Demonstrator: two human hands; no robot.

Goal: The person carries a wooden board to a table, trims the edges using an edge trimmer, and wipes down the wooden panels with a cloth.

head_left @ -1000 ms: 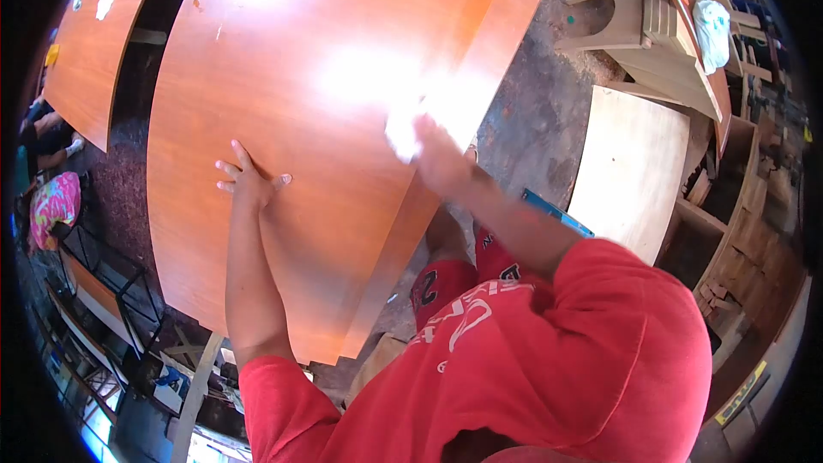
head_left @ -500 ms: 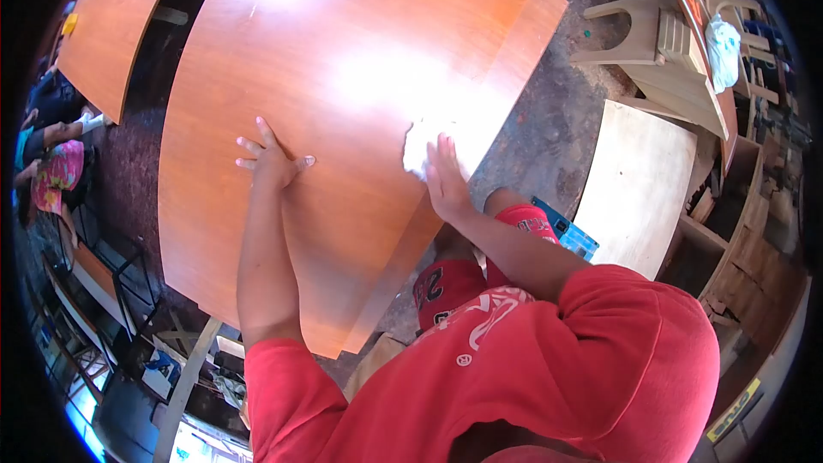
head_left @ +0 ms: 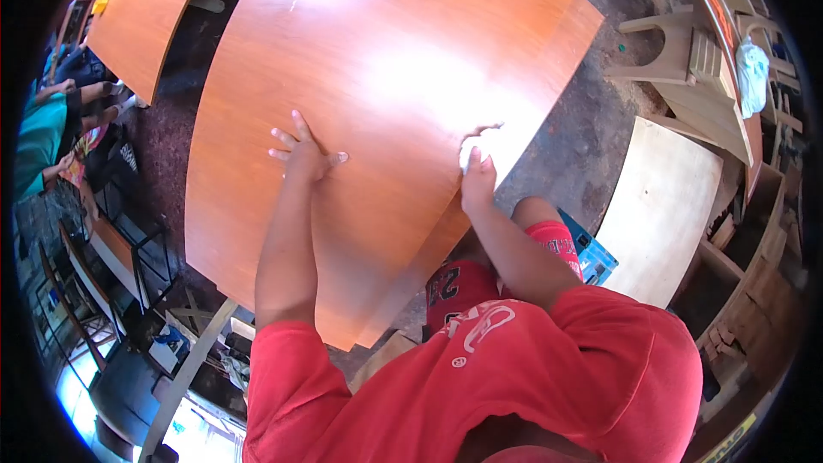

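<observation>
Stacked orange-brown wooden panels [head_left: 257, 189] lie in front of me, their glossy top throwing back bright glare. With fingers spread, my left hand [head_left: 306, 156] rests flat on the top sheet. A white cloth [head_left: 486, 142] is at the panel's near right edge, partly lost in the glare. My right hand [head_left: 479, 183] is closed on it, thumb uppermost, and the cloth bunches beyond the fingers. The cloth's underside and some of my right fingers are hidden.
Another orange-brown panel [head_left: 141, 21] stands at the upper left, with a person in a teal shirt [head_left: 43, 141] beyond it. A pale board [head_left: 660, 206] leans at my right, near wooden chair parts [head_left: 669, 51]. A blue object [head_left: 591, 253] is beside my leg.
My right hand has gone from flat fingers on the cloth to a grip with the thumb up, and the cloth is more bunched. My left hand stays on the panel; the view has shifted.
</observation>
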